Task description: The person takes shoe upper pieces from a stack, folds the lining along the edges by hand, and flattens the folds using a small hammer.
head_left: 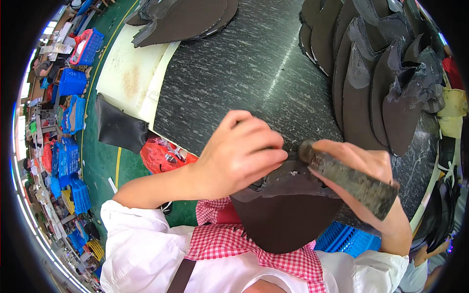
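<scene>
A dark brown, rounded shoe-upper piece with a greyish upper border lies at the near table edge and hangs over it toward my apron. My left hand is closed, its curled fingers at the piece's far edge; the fingertips are partly hidden. In my right hand is a worn, stained hammer. Its small round end is down by the piece's far edge, close to my left fingers, and its broad end points to the lower right. Just how the right fingers wrap around it is hidden.
Overlapping stacks of similar brown pieces cover the table's right side; another stack sits at the far left. The speckled dark tabletop lies between. A red plastic bag hangs left, a blue basket stands below, and crates line the floor.
</scene>
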Action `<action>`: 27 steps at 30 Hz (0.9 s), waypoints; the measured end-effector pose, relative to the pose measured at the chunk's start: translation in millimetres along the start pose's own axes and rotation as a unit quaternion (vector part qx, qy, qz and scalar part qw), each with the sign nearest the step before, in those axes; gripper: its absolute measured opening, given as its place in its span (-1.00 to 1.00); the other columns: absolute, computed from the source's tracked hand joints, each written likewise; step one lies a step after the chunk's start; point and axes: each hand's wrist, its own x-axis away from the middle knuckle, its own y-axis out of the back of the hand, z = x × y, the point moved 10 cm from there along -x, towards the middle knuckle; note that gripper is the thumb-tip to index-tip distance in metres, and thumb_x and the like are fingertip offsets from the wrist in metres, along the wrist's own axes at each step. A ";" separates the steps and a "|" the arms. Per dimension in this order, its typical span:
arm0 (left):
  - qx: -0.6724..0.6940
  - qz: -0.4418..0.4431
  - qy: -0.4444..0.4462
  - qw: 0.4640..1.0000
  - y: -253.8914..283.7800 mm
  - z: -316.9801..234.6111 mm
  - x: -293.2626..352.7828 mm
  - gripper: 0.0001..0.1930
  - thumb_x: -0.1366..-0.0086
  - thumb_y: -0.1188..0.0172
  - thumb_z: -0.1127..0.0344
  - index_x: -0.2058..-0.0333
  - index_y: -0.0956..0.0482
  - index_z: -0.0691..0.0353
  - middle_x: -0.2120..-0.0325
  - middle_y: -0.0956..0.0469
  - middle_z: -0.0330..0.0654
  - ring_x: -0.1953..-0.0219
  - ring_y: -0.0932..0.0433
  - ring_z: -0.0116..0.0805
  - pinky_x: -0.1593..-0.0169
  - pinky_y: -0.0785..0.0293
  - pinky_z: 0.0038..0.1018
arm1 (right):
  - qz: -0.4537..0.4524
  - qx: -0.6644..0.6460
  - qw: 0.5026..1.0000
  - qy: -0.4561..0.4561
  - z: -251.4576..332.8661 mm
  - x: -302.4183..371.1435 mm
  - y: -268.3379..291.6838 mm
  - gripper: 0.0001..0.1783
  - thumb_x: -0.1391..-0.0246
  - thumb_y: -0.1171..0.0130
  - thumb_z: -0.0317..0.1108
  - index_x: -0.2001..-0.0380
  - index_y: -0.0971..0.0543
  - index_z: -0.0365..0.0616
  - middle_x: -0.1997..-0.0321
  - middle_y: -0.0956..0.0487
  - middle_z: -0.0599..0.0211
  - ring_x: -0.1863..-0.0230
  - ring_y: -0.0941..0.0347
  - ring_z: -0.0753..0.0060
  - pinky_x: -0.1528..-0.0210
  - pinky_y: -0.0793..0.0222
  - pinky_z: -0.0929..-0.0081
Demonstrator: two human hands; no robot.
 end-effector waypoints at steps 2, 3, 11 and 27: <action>-0.037 0.009 -0.022 0.999 -3.8 -11.1 4.0 -0.70 0.10 -0.31 0.35 0.31 -0.66 0.27 0.26 -0.58 -0.23 0.27 -0.54 -0.27 0.12 -0.40 -0.30 | -0.030 -0.008 0.999 0.027 7.3 -7.3 6.8 -0.59 0.16 -0.39 -0.47 0.13 -0.60 -0.23 0.30 -0.67 0.17 0.37 -0.65 0.19 0.33 -0.51 0.44; -0.069 0.015 -0.047 0.996 -6.4 -19.8 4.8 -0.69 0.09 -0.29 0.35 0.29 -0.65 0.27 0.26 -0.58 -0.22 0.25 -0.54 -0.28 0.13 -0.40 -0.29 | -0.060 -0.013 0.997 0.049 13.0 -7.4 13.8 -0.60 0.15 -0.39 -0.48 0.14 -0.60 -0.23 0.30 -0.67 0.17 0.36 -0.66 0.18 0.32 -0.51 0.43; 0.029 0.061 -0.046 0.997 -19.1 1.7 -18.9 -0.72 0.06 -0.24 0.38 0.30 -0.60 0.30 0.33 -0.49 -0.15 0.35 -0.51 -0.24 0.21 -0.47 -0.31 | -0.167 -0.001 0.984 -0.060 -21.4 16.6 45.7 -0.68 0.04 -0.37 -0.51 0.14 -0.63 -0.23 0.32 -0.68 0.21 0.34 -0.64 0.38 0.25 -0.50 0.51; -0.157 0.039 -0.206 0.965 -31.1 -37.6 -29.4 -0.78 0.08 -0.27 0.35 0.42 -0.65 0.32 0.29 -0.60 -0.11 0.24 -0.57 -0.24 0.17 -0.50 -0.35 | -0.056 0.004 0.998 -0.031 -21.3 7.9 28.4 -0.68 0.09 -0.39 -0.51 0.19 -0.62 -0.24 0.28 -0.67 0.13 0.30 -0.66 0.16 0.22 -0.53 0.45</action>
